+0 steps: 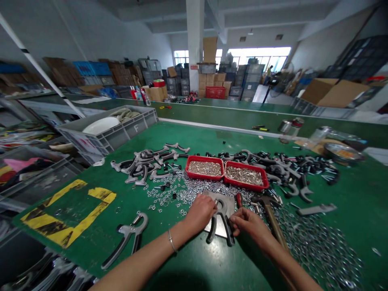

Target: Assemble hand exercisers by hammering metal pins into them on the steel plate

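A hand grip strengthener [225, 226] with grey-and-black handles lies on a small metal plate [230, 202], its handles pointing towards me. My left hand [202, 211] is closed at its upper left side, fingertips by the spring. On the other side, my right hand [247, 224] has its fingers curled against the right handle. Parts of the fingertips are hidden. A second hand grip strengthener [129, 234], with a spring fitted, rests on the table to the left. Just above my right hand is a red-handled tool [239, 199].
Two red trays [222, 176] of small metal parts stand behind the plate. A hammer [274, 220] lies at right beside many loose rings [324, 250]. Loose grip handles [145, 163] are piled at left. Grey crates [121, 131] border the table's left side.
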### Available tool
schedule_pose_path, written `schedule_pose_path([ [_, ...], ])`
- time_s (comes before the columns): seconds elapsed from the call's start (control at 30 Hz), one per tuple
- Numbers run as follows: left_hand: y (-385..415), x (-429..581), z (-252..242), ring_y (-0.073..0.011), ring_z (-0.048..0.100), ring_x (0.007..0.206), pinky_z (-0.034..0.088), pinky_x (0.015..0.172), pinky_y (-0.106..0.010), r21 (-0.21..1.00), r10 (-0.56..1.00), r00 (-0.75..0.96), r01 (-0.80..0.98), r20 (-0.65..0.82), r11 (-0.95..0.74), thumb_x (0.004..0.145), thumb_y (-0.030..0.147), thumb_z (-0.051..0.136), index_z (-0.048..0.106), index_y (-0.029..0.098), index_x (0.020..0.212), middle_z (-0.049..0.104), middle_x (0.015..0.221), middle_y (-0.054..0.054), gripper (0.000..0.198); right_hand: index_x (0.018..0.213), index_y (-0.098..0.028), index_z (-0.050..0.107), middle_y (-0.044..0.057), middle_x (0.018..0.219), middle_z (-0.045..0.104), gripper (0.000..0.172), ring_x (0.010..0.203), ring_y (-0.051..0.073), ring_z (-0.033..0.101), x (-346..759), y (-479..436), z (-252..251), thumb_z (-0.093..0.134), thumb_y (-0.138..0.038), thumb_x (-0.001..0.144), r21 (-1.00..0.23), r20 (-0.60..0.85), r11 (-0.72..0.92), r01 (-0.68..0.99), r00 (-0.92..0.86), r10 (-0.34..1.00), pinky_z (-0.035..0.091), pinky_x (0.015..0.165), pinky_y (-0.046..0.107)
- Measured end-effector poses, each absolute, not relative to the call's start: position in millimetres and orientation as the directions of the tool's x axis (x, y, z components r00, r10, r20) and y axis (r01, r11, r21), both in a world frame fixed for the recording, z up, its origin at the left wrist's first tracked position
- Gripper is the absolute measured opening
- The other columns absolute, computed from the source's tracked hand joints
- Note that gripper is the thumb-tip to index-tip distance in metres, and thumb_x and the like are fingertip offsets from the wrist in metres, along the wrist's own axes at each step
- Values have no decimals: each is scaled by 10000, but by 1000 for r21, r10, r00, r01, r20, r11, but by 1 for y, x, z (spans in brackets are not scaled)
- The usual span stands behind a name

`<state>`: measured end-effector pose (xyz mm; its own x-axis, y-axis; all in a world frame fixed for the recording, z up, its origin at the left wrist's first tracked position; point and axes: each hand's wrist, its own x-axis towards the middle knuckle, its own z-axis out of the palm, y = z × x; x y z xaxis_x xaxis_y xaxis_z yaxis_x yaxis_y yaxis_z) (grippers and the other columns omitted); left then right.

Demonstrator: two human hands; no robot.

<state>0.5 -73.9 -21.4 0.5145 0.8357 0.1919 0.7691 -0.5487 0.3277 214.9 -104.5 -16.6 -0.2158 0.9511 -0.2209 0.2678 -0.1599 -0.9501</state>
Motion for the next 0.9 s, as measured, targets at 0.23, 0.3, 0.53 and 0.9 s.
schedule_pose_path([
  [0.23, -69, 3, -20, -227, 573, 833, 405, 818, -392, 81, 728, 650, 732, 216, -677, 962, 218, 492, 660, 152, 831, 650, 815, -63, 223, 828, -214, 641, 55, 860, 656, 177, 877, 238, 619, 202, -88, -33, 557, -345, 913, -830, 141, 260, 493, -265, 954, 484, 863, 408],
  [0.3, -68, 6, -22, -234, 571, 833, 410, 837, -417, -27, 663, 712, 686, 233, -727, 964, 175, 459, 648, 135, 835, 639, 824, -73, 232, 866, -221, 648, 68, 925, 656, 157, 950, 246, 595, 199, -86, -38, 541, -316, 931, -769, 224, 372, 520, -327, 918, 465, 913, 422],
  [0.53, -85, -11, -44, -234, 576, 980, 455, 881, -400, 32, 601, 742, 621, 298, -783, 1002, 194, 410, 600, 123, 1156, 653, 1083, -104, 255, 935, -208, 641, 85, 950, 652, 187, 925, 226, 593, 194, -84, -48, 476, -283, 982, -543, 355, 565, 621, -440, 825, 518, 836, 381],
  [0.9, -103, -17, -42, -221, 530, 1164, 430, 995, -409, 339, 770, 576, 692, 274, -638, 1014, 224, 400, 511, 253, 1351, 598, 1295, -72, 356, 959, -181, 645, 89, 921, 657, 214, 881, 228, 581, 188, -86, -46, 433, -195, 986, -226, 345, 649, 726, -564, 750, 536, 751, 350],
])
